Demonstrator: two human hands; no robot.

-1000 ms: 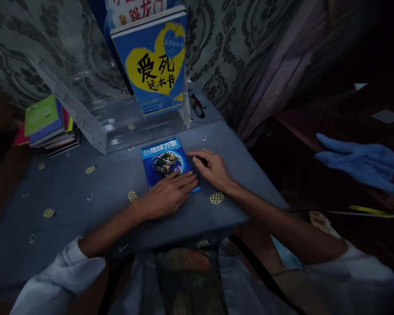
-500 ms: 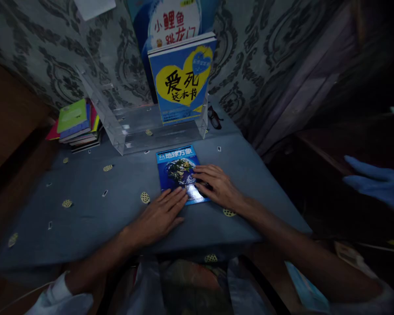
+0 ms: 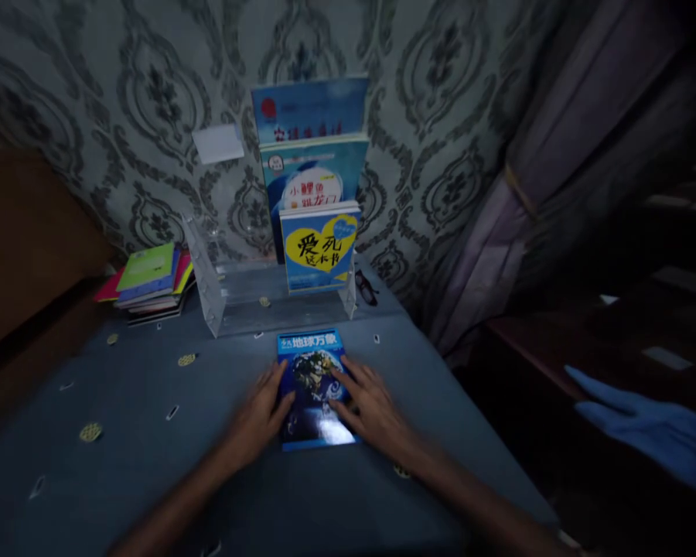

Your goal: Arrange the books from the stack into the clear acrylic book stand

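Observation:
A blue book [image 3: 310,375] with a picture of the Earth and white title characters lies flat on the table, its lower part shiny with glare. At its left edge rests my left hand [image 3: 262,410], thumb and fingers apart, the fingertips touching the cover's side. My right hand [image 3: 377,406] lies over the right edge with its fingers spread on the cover. Behind the book stands a clear acrylic rack [image 3: 261,313]. A blue-and-yellow book [image 3: 319,251] with a heart leans upright at the rack's right end, and taller blue books [image 3: 310,108] stand behind it.
To the left of the rack sits a pile of colourful books [image 3: 148,275]. Dark glasses [image 3: 366,288] lie by the rack's right end. A patterned curtain [image 3: 441,85] hangs behind the table [image 3: 151,480]. Off to the right, another person's blue-gloved hand [image 3: 649,425] reaches in.
My left hand has moved from the cover's lower left up to its left edge. My right hand has shifted toward the right edge. The view has tilted up, showing more of the standing books.

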